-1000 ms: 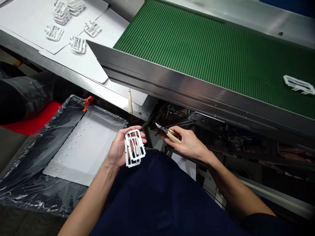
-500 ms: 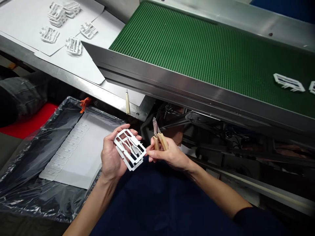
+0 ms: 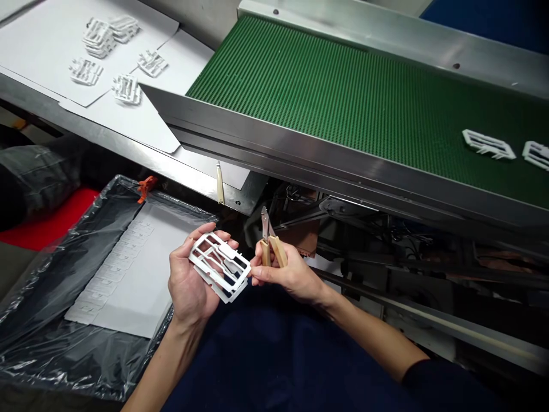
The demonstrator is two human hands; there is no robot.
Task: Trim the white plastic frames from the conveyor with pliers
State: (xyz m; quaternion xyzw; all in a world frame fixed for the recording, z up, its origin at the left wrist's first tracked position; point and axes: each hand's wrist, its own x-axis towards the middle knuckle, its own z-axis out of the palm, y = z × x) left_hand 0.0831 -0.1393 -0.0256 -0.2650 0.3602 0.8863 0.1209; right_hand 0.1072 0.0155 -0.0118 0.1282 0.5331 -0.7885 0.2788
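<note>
White plastic frames (image 3: 218,258), at least two layered together, lie across my left hand (image 3: 186,280), whose fingers curl round their far edge. In my right hand (image 3: 291,274) is a pair of nippers (image 3: 271,243) with tan handles, jaws pointing away from me and slightly apart. The thumb and a fingertip of that hand also touch the right end of the frames. Narrow bars and openings run along the frames, and small pegs stick out at the far edge.
A green conveyor belt (image 3: 326,97) carries more white frames (image 3: 489,144) at right. Stacked white parts (image 3: 99,39) and a cream-handled tool (image 3: 220,184) lie on the table at left. Below, a plastic-lined bin (image 3: 32,297) holds thin parts on a white sheet (image 3: 135,286). Someone's sleeve (image 3: 40,171) shows at far left.
The frames in my left hand have turned a little and moved slightly left, with both hands. On the belt, white frames have shifted left, and more of the far-right one shows.
</note>
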